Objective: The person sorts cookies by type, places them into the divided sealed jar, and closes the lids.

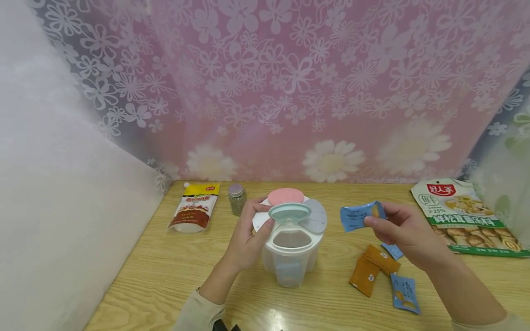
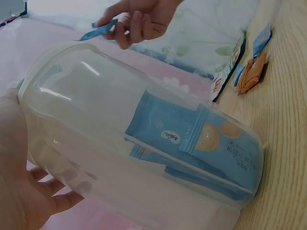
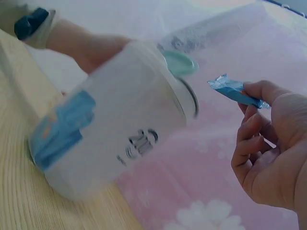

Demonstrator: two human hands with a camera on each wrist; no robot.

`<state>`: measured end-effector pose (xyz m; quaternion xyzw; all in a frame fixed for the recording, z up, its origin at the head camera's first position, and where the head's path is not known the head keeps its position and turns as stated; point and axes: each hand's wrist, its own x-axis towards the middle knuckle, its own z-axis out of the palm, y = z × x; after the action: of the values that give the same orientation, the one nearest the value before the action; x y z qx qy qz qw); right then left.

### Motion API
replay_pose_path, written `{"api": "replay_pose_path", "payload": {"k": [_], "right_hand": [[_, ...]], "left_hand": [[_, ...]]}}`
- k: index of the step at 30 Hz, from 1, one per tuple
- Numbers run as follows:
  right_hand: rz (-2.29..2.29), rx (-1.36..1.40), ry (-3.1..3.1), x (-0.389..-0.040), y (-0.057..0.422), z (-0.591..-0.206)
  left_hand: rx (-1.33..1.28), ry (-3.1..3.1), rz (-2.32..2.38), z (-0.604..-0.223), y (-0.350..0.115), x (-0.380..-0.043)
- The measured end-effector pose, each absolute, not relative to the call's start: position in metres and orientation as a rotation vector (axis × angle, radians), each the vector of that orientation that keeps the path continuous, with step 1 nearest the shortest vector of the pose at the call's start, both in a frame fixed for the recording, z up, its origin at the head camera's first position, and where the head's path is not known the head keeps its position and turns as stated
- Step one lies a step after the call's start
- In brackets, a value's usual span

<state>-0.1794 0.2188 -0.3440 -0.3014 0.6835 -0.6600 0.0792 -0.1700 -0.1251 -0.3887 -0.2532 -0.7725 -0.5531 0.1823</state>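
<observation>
Pinching an oblong blue plastic packet (image 1: 354,217): right hand (image 1: 400,230). Leftward, left hand (image 1: 248,239) grips a translucent plastic canister (image 1: 290,257); misalignment might snag the packet.

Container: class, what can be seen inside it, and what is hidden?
Blue packets lie low in the container, biscuits pictured on one. They overlap, so the covered parts and exact number cannot be seen.

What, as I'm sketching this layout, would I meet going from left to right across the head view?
Pouch, small jar, plastic container, blue packet in the right hand, green-and-white bag.
</observation>
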Motion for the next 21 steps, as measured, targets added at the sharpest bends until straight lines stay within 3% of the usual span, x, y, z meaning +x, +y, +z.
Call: {"api": "replay_pose_path", "payload": {"k": [13, 21], "right_hand": [[-1.81, -0.781, 2.246, -0.16, 0.16, -0.321], [-1.671, -1.128, 2.42, -0.16, 0.135, -0.323]], "left_hand": [[-0.689, -2.2, -1.552, -0.386, -0.125, -0.168], [-0.7, -2.196, -1.554, -0.387, -0.126, -0.169]]}}
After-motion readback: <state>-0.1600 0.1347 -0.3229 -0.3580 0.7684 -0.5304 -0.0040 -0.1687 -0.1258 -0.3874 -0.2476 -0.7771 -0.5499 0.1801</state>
